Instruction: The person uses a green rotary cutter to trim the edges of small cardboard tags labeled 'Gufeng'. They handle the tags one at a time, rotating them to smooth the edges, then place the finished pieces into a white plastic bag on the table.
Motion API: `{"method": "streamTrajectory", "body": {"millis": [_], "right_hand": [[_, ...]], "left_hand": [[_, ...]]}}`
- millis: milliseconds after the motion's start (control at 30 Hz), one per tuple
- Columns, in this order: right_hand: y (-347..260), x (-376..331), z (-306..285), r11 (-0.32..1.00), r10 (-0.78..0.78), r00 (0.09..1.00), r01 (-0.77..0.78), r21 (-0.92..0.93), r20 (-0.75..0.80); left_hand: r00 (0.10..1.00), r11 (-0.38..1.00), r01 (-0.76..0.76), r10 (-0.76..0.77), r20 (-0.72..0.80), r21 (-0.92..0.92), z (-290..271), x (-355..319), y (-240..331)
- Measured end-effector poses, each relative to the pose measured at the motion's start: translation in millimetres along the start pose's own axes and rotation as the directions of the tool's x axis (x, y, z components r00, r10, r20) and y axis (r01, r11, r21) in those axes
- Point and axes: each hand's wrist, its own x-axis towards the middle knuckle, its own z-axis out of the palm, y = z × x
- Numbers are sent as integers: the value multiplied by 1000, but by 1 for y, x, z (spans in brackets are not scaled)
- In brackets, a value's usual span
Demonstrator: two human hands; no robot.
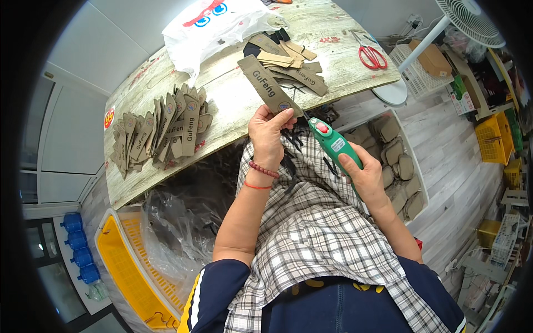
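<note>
Between the thumb and fingers of my left hand [266,133] is the end of a flat khaki fabric strap [260,80] with dark print and a small round emblem. My right hand [364,173] is wrapped round a green handheld electric cutter [336,144] with a red button. The cutter's narrow tip points at the strap's near end, close to my left fingertips; whether they touch I cannot tell. Beyond the strap lies a loose heap of khaki and tan straps [302,77]. A second bunch of similar straps [190,126] stands on edge at the table's left.
The worn wooden table [227,77] bears a white plastic bag [219,28] and red-handled scissors [372,57]. A white bin of khaki pieces [419,191] stands right of my lap. Left are a yellow crate [125,269] and clear plastic [175,222]. A fan [472,22] stands far right.
</note>
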Motion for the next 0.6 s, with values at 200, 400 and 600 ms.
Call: {"method": "streamTrajectory", "body": {"millis": [200, 400, 600], "right_hand": [[-4, 1, 0, 999, 28, 999, -29, 40, 17], [-2, 6, 0, 999, -1, 1000, 0, 34, 29], [-8, 11, 3, 998, 19, 999, -22, 56, 44]], "left_hand": [[999, 999, 32, -33, 31, 22, -1, 0, 1], [994, 997, 76, -77, 79, 15, -2, 0, 1], [985, 995, 102, -101, 141, -5, -2, -4, 1]]}}
